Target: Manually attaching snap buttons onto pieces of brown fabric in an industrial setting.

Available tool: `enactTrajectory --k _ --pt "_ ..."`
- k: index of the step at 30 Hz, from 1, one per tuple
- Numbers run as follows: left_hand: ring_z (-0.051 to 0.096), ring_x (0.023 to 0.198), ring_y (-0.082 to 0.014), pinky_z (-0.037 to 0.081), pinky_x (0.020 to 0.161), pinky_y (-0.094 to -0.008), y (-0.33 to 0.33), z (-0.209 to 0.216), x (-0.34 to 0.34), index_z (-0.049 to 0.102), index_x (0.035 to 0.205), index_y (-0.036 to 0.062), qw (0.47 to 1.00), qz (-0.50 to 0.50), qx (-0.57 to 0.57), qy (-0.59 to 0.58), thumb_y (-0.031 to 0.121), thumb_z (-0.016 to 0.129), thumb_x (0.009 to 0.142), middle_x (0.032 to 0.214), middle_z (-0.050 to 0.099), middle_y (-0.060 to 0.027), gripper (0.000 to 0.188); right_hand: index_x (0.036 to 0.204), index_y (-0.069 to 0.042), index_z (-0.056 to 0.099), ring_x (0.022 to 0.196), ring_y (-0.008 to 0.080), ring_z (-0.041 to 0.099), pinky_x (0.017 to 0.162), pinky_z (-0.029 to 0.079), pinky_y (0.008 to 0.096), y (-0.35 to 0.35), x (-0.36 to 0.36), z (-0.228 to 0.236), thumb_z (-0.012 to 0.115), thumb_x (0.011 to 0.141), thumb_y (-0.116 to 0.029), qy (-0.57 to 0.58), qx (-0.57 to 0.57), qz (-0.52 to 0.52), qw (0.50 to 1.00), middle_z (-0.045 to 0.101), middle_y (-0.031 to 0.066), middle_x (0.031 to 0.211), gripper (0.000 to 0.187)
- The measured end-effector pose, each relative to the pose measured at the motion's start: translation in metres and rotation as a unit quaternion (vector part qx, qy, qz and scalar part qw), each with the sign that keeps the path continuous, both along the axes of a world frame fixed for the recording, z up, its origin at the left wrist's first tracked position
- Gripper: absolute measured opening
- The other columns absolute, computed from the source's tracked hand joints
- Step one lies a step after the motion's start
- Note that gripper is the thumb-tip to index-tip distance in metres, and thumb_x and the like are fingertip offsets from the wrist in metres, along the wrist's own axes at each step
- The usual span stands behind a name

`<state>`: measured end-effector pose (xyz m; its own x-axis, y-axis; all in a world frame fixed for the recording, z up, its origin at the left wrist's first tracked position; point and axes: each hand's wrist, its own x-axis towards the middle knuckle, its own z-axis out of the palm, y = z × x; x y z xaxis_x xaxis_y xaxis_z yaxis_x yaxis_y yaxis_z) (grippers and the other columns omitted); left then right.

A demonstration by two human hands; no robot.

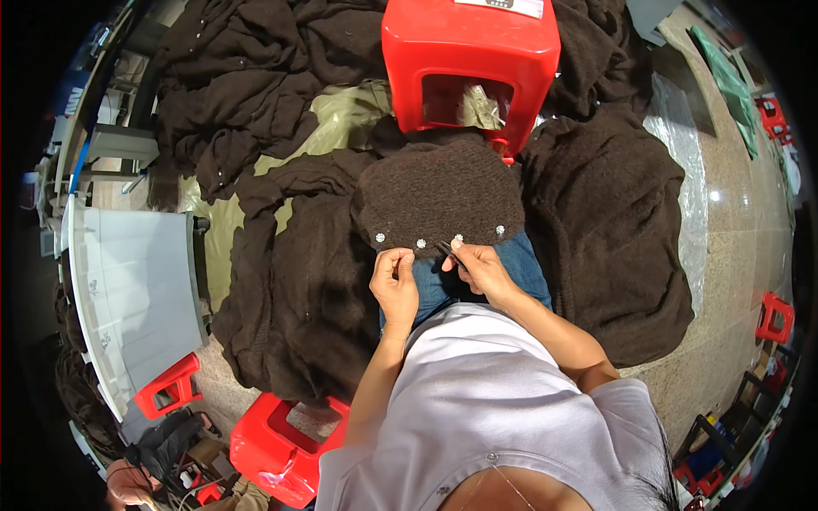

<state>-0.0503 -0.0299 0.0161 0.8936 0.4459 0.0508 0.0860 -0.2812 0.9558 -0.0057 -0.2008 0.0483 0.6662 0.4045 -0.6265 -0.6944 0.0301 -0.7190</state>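
Note:
A dark brown knitted piece (439,192) lies over my lap, with a few shiny round buttons (421,244) spaced along its near edge. My left hand (394,288) is closed in a pinch at that edge, below the leftmost buttons. In my right hand (484,271) is a small, slim dark tool (450,252), its tip pointing at the edge between two buttons. Its exact kind is too small to make out. The right thumb rests close to one of the buttons.
Heaps of brown knitwear (609,230) lie on both sides and beyond my lap. A red plastic stool (469,51) stands just ahead, another red stool (281,451) at lower left. Yellowish plastic sheeting (345,111) spreads under the heaps. A white bin (136,289) stands at left.

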Motion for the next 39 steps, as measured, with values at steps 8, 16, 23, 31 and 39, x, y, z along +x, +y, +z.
enactTrajectory --k 8,16,23,31,39 --pt "0.052 0.069 -0.0072 0.044 0.063 -0.0210 -0.005 0.015 0.005 0.058 0.092 0.0009 0.997 0.019 0.070 -0.016 -0.003 0.063 0.090 0.099 0.058 -0.0055 0.007 0.082 -0.006 0.062 0.042 0.0029 0.023 0.038 0.017 0.0219 -0.004 -0.001 -0.005 0.042 0.101 -0.053 0.014 -0.007 -0.026 1.000 0.033 -0.0074 0.052 0.054" --pt "0.059 0.086 -0.0283 0.049 0.073 -0.0363 -0.025 0.025 0.024 0.066 0.093 0.0031 0.952 -0.126 0.244 -0.136 0.000 0.070 0.081 0.094 0.062 -0.0104 0.013 0.082 -0.005 0.062 0.041 0.0049 0.024 0.038 0.019 0.0228 -0.031 -0.002 -0.008 0.042 0.101 -0.054 -0.016 -0.018 -0.218 0.976 0.036 -0.0045 0.052 0.056" --pt "0.054 0.087 -0.0233 0.038 0.076 -0.0368 -0.039 0.020 0.034 0.067 0.084 0.0099 0.920 -0.163 0.343 -0.093 0.017 0.079 0.075 0.090 0.058 -0.0028 0.017 0.082 -0.006 0.062 0.041 0.0055 0.024 0.038 0.019 0.0232 -0.046 -0.011 -0.010 0.043 0.101 -0.054 -0.012 -0.040 -0.251 0.967 0.036 -0.0043 0.051 0.055" --pt "0.049 0.088 -0.0207 0.029 0.083 -0.0393 -0.046 0.019 0.021 0.066 0.064 0.0163 0.901 -0.094 0.416 -0.077 0.042 0.086 0.061 0.087 0.054 0.0024 0.033 0.082 -0.006 0.062 0.040 0.0046 0.022 0.038 0.017 0.0231 -0.042 -0.016 -0.016 0.043 0.100 -0.054 0.008 -0.019 -0.215 0.976 0.035 -0.0047 0.050 0.054" --pt "0.050 0.089 -0.0184 0.028 0.085 -0.0387 -0.050 0.009 0.026 0.070 0.071 0.0182 0.890 -0.103 0.440 -0.056 0.027 0.080 0.069 0.086 0.053 0.0034 0.013 0.083 -0.005 0.062 0.041 0.0021 0.024 0.038 0.015 0.0215 -0.040 -0.017 -0.011 0.044 0.101 -0.051 -0.004 -0.020 -0.208 0.978 0.034 -0.0076 0.052 0.053"
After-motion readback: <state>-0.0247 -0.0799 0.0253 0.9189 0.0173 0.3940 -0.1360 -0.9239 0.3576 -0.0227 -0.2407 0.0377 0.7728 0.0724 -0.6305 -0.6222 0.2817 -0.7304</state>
